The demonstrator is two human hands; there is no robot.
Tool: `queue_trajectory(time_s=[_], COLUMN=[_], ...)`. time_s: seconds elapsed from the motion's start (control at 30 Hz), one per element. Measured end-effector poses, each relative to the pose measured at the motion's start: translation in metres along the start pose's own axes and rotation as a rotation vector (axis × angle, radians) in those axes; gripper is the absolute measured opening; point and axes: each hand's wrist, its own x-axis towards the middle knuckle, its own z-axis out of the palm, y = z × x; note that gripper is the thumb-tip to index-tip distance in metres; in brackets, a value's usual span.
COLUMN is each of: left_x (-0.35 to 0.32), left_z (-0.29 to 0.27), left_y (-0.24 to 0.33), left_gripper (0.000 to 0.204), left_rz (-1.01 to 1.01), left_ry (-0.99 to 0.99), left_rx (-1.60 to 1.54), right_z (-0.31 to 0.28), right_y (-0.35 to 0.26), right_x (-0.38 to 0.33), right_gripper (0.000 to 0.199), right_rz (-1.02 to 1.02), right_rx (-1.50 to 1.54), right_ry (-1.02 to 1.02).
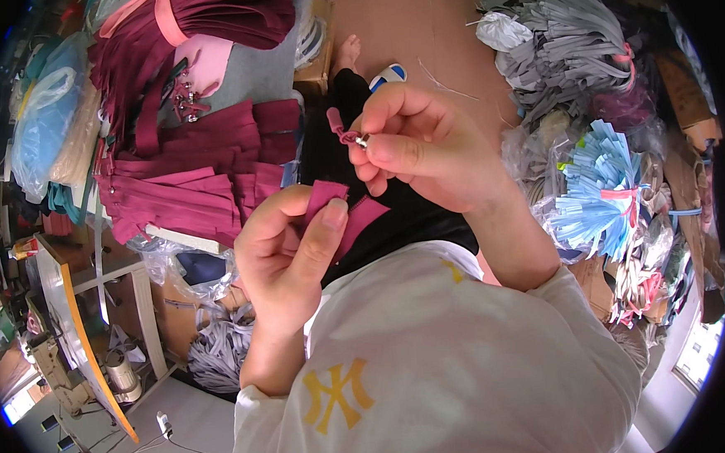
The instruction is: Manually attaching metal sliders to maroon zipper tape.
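My left hand (285,252) pinches a maroon zipper tape (334,205) between thumb and fingers, close in front of my chest. Just above it, my right hand (424,144) holds a small maroon zipper slider with a metal body (348,133) at its fingertips. The slider sits a little above the end of the tape, and I cannot tell whether they touch. Both hands are over my black trousers (403,216).
A big heap of maroon zipper tapes (193,179) lies at the left with several loose sliders (187,100) on it. Bundles of grey tapes (563,44) and light blue tapes (601,187) are stacked at the right. A sewing machine (56,370) stands at the lower left.
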Motion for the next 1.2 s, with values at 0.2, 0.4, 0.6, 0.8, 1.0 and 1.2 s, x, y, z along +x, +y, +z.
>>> queue_trajectory(time_s=[0.2,0.4,0.6,0.8,1.0,1.2], left_x=[-0.001,-0.001,0.001,0.003,0.004,0.006], left_z=[-0.001,-0.003,-0.004,-0.002,-0.002,0.001], left_y=[-0.002,-0.001,-0.001,-0.002,0.002,0.002], left_gripper=[0.018,0.019,0.018,0.017,0.017,0.018], left_rz=[0.0,-0.009,-0.01,0.008,-0.041,0.007], left_ry=[0.003,0.028,-0.004,0.003,0.002,0.013], left_rx=[-0.029,-0.013,-0.006,0.002,0.007,0.085], right_z=[-0.001,0.001,0.0,0.0,0.002,0.011], right_y=[0.006,0.011,0.001,0.001,-0.001,-0.014], right_x=[0.002,0.002,-0.001,-0.001,0.0,-0.002], right_gripper=[0.017,0.018,0.022,0.032,0.047,0.049], right_rz=[-0.019,-0.024,0.046,-0.006,-0.049,-0.049], right_rx=[0.044,0.126,-0.021,-0.016,-0.102,-0.265], right_ry=[-0.058,-0.049,0.011,-0.024,-0.023,0.029])
